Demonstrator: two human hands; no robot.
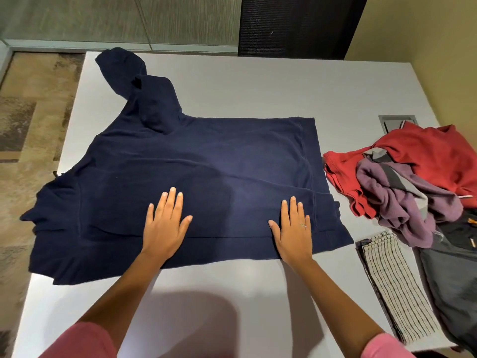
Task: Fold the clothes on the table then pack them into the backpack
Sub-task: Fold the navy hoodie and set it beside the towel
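A person in pink sleeves leans over a pale grey table (258, 86), both palms pressed flat on a navy hoodie (206, 156) spread across its middle. The left hand (165, 226) lies with fingers straight and slightly fanned on the garment's near half; the right hand (293, 228), a ring on one finger, rests the same way near the hem side — neither hand grips anything. One sleeve of the hoodie is bent up toward the table's far-left corner, and the fabric at the left edge hangs over the side.

To the right, well apart from the hands, a heap of unfolded clothing sits by the table's right edge: a red garment (426, 151) under a purple one (402, 202). Just beside the heap, nearer the person, lies a folded striped cloth (392, 282) in cream with dark lines, and next to it a dark grey backpack (454, 280) runs out of view at the right.

A recessed metal hatch (395, 122) is set into the tabletop behind the red garment. Beyond the table stand frosted glass panels (103, 19), a black mesh panel (296, 24) and a yellowish wall (426, 27) — mottled beige carpet (28, 125) covers the floor at left.
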